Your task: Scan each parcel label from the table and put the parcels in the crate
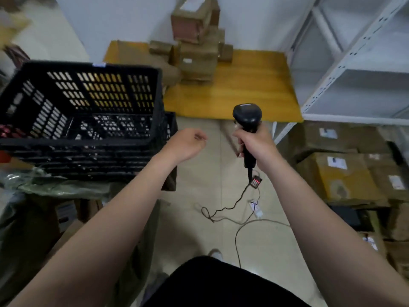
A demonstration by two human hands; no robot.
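Crate (73,141): black, off worktop's left edge; we see no parcel inside.
Worktop (243,91): parcels (197,63) heaped unevenly at far edge, toward far left corner. We judge that pulling a low one could topple the heap.
Left hand (188,145): fingers loosely curled, holding nothing, near crate.
Right hand (254,142): fingers wrapped round scanner (246,120) handle.
Cable (232,204): loops on floor before us. Snag or trip risk if we step in.

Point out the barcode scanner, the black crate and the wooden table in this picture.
barcode scanner (246,114): head view, on its rounded head.
black crate (73,142): head view, on its near rim.
wooden table (250,85): head view, on the bare top.
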